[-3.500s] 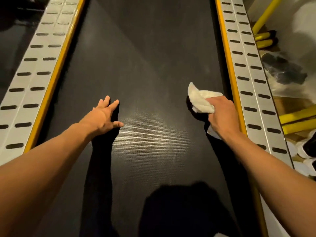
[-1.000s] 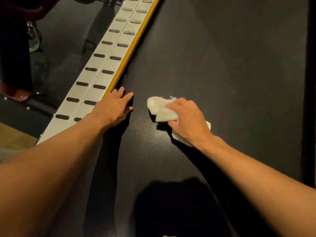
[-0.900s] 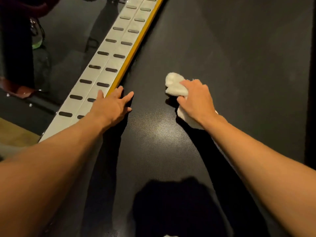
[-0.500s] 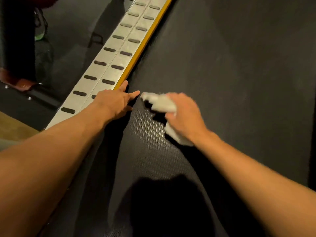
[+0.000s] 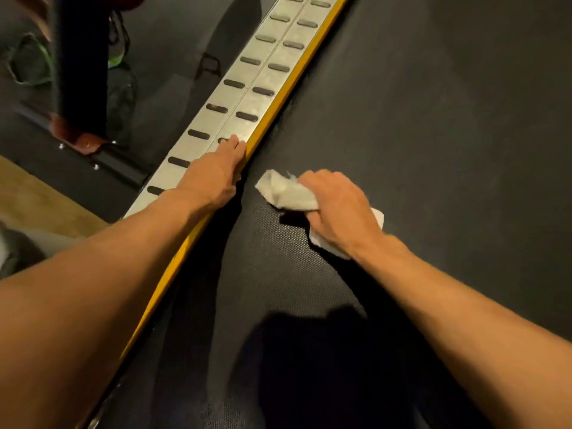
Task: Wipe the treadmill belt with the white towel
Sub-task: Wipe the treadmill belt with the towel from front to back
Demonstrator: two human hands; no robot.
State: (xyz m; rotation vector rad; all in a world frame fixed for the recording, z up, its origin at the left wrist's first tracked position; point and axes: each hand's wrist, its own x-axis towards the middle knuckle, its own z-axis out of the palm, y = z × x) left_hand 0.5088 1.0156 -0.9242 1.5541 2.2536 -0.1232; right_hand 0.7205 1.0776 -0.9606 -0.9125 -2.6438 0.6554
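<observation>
The black textured treadmill belt (image 5: 418, 134) fills the middle and right of the head view. My right hand (image 5: 337, 209) grips the crumpled white towel (image 5: 284, 193) and holds it down on the belt near its left edge; one end of the towel sticks out ahead of my fingers, another behind my wrist. My left hand (image 5: 213, 174) rests flat with straight fingers on the silver side rail (image 5: 247, 97), along its yellow strip (image 5: 278, 106), a short way left of the towel.
The slotted side rail runs diagonally from lower left to upper right. Left of it lie dark floor, a black upright post (image 5: 80, 63) on a reddish base, and a tan floor patch (image 5: 37, 202). My head's shadow falls on the near belt.
My left hand has shifted from the belt's edge onto the side rail. My right hand with the towel has wiped back and forth across the belt and now sits slightly right of where it was.
</observation>
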